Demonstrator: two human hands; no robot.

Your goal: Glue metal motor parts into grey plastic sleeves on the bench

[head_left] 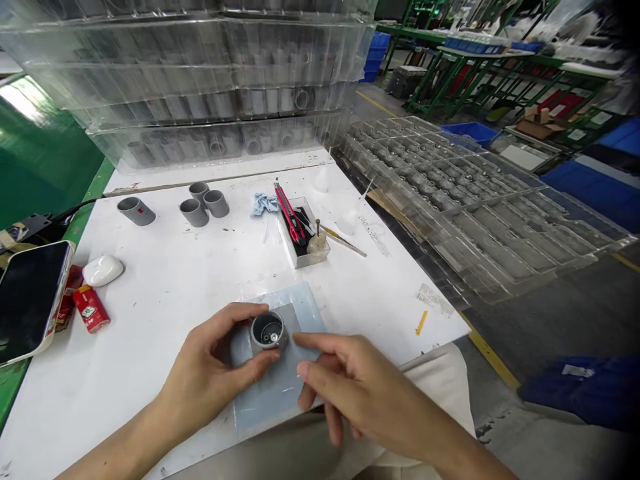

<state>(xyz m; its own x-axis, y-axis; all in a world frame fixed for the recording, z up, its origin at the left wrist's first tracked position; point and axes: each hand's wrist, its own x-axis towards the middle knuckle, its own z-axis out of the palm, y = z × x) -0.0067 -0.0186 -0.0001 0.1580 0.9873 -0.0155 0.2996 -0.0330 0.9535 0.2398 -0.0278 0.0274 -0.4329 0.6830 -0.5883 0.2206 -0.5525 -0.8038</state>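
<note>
Currently left hand [213, 363] grips 1 grey cup [269, 333]; right hand [353, 377] just beside.

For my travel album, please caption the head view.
Left hand grips a hollow gray cylinder over a pale-blue sheet, the right hand alongside.

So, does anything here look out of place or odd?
Just untidy: a crumpled blue wad lies loose beside the clear box, the red knife sticks out over that box's rim, and a stray yellow strip lies near the right edge of the table.
</note>
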